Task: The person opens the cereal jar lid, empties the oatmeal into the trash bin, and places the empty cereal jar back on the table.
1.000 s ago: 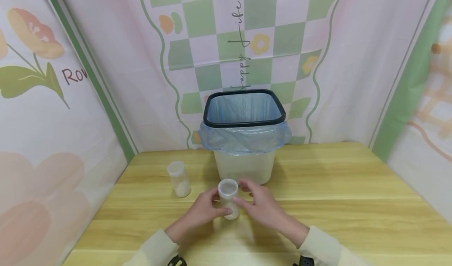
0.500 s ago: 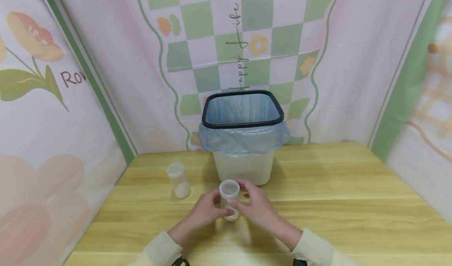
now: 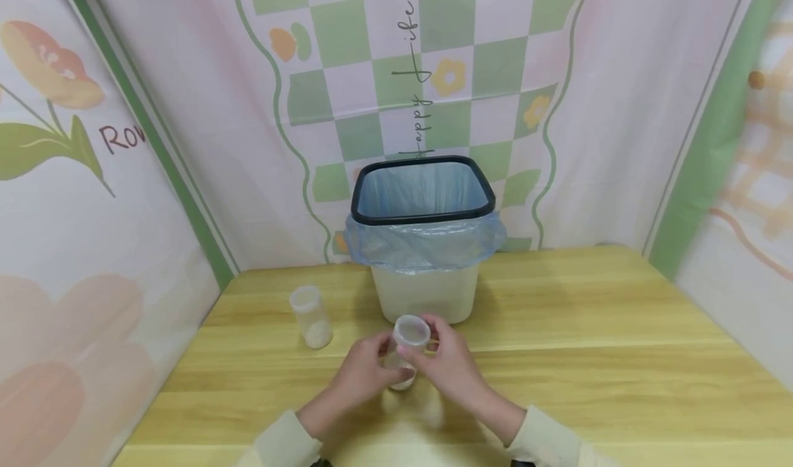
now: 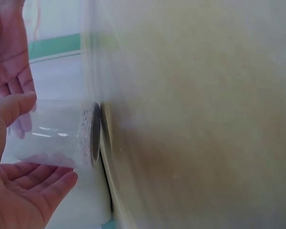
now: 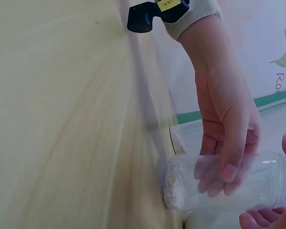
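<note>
A clear plastic jar (image 4: 57,138) stands close to the tabletop, with a pale, grainy layer (image 5: 172,188) at its base. My left hand (image 3: 362,370) grips its body, thumb on the near side and fingers round the far side. At the top, my right hand (image 3: 457,367) pinches the round translucent lid (image 3: 411,329) by its rim. The lid sits slightly right of the base in the head view; whether it has come off the jar, I cannot tell. A similar jar (image 3: 312,319) with whitish contents stands to the left, apart from both hands.
Just behind the hands is a white bin (image 3: 427,291) with a black rim and a blue bag (image 3: 427,243) folded over it. The wooden table (image 3: 595,370) extends to both sides. Printed curtains (image 3: 186,109) enclose the back and sides.
The lid has shifted right relative to the jar's base, with my right fingers closing on its rim. My left hand stays round the jar. The other jar has not moved on the table.
</note>
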Demonstrator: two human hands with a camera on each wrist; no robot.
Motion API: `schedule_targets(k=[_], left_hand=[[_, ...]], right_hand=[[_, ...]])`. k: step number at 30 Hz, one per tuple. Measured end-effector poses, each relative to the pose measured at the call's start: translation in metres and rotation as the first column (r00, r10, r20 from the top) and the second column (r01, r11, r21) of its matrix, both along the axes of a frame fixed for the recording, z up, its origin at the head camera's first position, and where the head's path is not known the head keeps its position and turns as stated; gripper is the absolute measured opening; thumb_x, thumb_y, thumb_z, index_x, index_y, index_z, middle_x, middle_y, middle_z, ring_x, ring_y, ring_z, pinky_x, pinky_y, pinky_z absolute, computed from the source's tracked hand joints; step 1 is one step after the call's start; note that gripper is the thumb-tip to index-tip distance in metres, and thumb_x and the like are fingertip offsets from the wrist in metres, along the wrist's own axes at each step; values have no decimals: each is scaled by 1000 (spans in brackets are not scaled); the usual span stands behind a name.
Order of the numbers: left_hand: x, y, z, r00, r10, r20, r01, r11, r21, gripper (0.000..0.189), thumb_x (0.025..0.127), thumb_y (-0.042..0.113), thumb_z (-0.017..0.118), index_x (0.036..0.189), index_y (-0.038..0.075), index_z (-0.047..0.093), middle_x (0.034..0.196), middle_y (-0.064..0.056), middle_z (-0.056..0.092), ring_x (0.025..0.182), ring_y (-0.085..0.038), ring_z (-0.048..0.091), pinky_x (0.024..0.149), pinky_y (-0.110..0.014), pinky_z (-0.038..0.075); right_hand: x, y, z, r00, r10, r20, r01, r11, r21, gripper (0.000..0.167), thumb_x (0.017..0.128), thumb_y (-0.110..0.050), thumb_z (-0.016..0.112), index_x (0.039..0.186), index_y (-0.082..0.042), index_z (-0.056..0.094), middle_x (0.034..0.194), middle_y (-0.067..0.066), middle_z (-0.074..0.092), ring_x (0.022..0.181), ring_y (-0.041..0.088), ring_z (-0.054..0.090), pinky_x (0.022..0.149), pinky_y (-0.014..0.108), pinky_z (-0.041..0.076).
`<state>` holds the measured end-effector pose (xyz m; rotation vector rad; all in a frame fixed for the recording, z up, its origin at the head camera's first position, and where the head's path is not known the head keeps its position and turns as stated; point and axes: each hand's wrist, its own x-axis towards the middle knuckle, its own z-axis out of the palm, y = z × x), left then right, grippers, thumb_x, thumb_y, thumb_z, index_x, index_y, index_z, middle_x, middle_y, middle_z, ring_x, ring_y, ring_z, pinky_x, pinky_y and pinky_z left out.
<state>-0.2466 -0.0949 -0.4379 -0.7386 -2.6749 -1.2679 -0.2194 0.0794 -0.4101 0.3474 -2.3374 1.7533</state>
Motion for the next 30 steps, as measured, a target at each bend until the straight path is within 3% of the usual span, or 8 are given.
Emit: schedule_targets(k=[5, 8, 14, 30], left_hand=[[5, 4, 2, 997, 39, -65, -43, 997, -63, 52, 72, 32, 85, 114, 7, 65, 102, -2, 66, 88, -18, 63, 74, -27, 53], [8, 6, 3, 993, 46, -109, -55, 995, -82, 53, 72, 31, 85, 114, 6, 66, 99, -3, 66, 83, -18, 62, 68, -24, 51], [10, 9, 3, 981, 39, -192, -62, 991, -116, 52, 72, 31, 85, 112, 4, 67, 101, -7, 68, 89, -20, 64, 76, -28, 54], [5, 5, 1, 984, -49, -172, 36, 996, -76, 45, 72, 30, 85, 107, 6, 68, 86, -4, 65, 76, -19, 60, 66, -21, 49]], right_hand=[[1, -3, 0, 998, -53, 36, 54, 998, -37, 59, 79, -21, 81, 124, 6, 54, 113, 13, 63, 105, 27, 59, 89, 44, 51], [1, -4, -1, 995, -79, 60, 82, 995, -50, 58, 81, -22, 80, 124, 7, 54, 116, 15, 62, 106, 28, 59, 89, 43, 51], [3, -4, -3, 993, -89, 81, 97, 991, -96, 55, 83, -22, 78, 122, 7, 54, 114, 16, 62, 104, 28, 59, 86, 39, 52], [4, 2, -5, 992, -69, 104, 83, 987, -139, 49, 82, -20, 80, 118, 4, 57, 113, 13, 64, 107, 28, 60, 93, 42, 50]])
